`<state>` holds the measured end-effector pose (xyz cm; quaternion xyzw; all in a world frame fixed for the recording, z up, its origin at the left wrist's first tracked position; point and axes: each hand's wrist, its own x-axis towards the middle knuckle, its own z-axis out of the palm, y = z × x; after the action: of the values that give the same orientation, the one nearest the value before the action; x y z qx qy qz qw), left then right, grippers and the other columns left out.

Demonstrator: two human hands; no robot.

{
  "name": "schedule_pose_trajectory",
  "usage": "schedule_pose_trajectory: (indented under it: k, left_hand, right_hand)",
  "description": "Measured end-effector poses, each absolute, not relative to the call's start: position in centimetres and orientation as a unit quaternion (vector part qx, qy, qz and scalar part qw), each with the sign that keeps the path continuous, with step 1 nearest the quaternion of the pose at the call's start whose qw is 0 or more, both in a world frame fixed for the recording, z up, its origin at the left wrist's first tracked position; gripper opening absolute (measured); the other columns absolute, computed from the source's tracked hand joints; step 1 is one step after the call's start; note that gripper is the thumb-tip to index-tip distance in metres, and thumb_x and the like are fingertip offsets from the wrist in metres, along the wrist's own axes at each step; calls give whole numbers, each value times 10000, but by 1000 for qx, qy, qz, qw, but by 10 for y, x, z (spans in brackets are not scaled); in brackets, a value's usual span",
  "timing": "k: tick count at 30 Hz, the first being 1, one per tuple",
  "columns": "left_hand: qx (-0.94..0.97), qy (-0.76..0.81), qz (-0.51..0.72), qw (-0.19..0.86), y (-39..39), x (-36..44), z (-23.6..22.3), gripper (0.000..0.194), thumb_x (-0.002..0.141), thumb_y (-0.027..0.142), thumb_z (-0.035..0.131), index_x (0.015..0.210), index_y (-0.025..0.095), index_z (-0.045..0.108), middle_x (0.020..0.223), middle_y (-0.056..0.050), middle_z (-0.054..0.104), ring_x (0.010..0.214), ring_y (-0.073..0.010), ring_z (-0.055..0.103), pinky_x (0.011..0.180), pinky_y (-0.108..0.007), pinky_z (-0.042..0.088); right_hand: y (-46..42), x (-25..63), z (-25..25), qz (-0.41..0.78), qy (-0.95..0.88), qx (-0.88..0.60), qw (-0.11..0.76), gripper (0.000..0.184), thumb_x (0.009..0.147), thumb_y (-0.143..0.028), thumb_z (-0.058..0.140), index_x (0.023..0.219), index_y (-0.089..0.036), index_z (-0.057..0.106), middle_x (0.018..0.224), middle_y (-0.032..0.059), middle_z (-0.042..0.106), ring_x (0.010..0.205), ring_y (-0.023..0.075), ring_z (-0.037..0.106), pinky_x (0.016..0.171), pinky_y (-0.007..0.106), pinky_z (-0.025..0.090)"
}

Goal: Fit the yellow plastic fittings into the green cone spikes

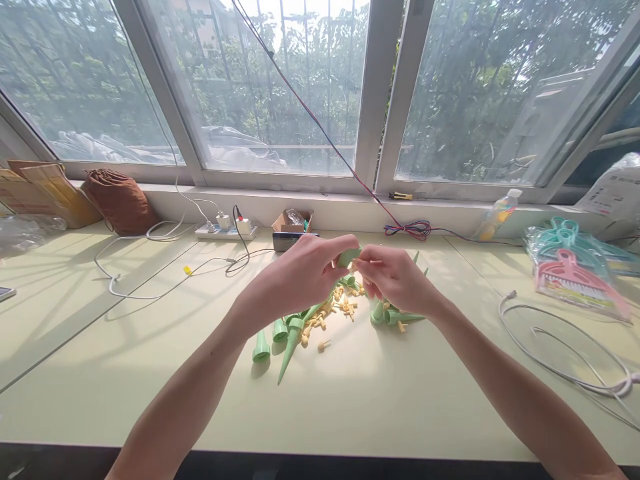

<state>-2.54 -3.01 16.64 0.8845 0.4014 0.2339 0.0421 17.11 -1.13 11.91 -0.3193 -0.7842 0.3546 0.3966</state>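
Evidently clamping a smooth light-green plastic piece [349, 257] in the fingers of the left hand [313, 268], above the table [350, 413], and apparently pinching a pale-yellow peg [354, 265] beside it with the right hand [397, 277]. Working over tapered green spikes [289, 349] and loose yellow pegs [347, 307]. Cannot read the print on the white bag [614, 190].

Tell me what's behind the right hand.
Pointed green plastic tips show just beyond the right hand; what they join, and anything else directly behind it, is covered.
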Motion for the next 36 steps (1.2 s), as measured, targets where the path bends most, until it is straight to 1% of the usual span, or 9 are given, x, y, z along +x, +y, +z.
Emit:
schedule_pose_trajectory:
  k: [3,7,9,12,18,22,26,30,36]
  left_hand:
    - [887,399,230,48,-29,-25,166,104,901,169,494,822,218,541,636,36,580,614,-121,559,603,-234,380]
    - [887,397,226,61,-29,-25,165,100,906,182,486,823,219,527,656,32,577,658,-130,573,597,-225,378]
    - [887,399,225,65,-29,-25,164,93,905,194,487,825,215,529,650,30,574,642,-130,570,589,-227,379]
    - [884,402,225,78,-28,-26,164,90,896,202,496,814,212,531,616,35,565,585,-122,546,563,-234,377]
    - [865,420,234,142,-24,-28,169,6,874,212,546,879,209,544,565,55,586,541,-112,553,589,-244,437]
    - [846,434,243,192,-19,-34,168,112,880,256,560,981,207,563,571,47,635,538,-125,602,592,-263,480]
    - [827,442,249,244,-15,-39,166,215,875,309,592,1057,200,560,605,20,670,549,-156,660,543,-272,508]
    - [818,434,243,288,-16,-40,168,189,866,316,610,1008,199,565,637,1,692,577,-170,689,554,-280,541]
    - [819,432,228,301,-21,-38,170,140,869,297,601,967,210,553,652,5,696,589,-163,687,578,-280,550]
  right_hand:
    - [-9,174,121,470,-746,-293,371,341,951,-464,569,765,-182,521,526,-55,496,428,90,467,465,233,363]
    - [-2,177,121,616,-675,-245,323,378,915,-461,629,708,-176,492,583,-72,372,423,67,407,429,231,301]
    - [0,177,120,658,-647,-232,308,387,898,-462,650,696,-176,485,617,-71,324,435,67,392,411,233,276]
    - [1,176,120,665,-642,-235,302,385,896,-469,652,707,-169,502,633,-67,331,447,66,405,415,233,298]
    - [-4,172,123,557,-690,-295,355,391,895,-536,620,803,-159,575,697,-28,514,496,77,531,418,205,386]
    - [-6,172,121,431,-743,-313,405,317,905,-479,625,990,-174,624,817,16,628,545,106,609,412,209,443]
    - [-9,172,118,280,-796,-322,430,226,925,-360,623,1086,-203,638,921,41,691,614,122,647,515,244,527]
    - [-10,168,115,149,-823,-307,454,130,938,-297,614,1008,-198,660,899,48,719,693,144,660,585,256,534]
    - [-7,169,111,73,-836,-274,469,143,949,-297,610,871,-182,645,756,27,685,595,119,581,551,235,481]
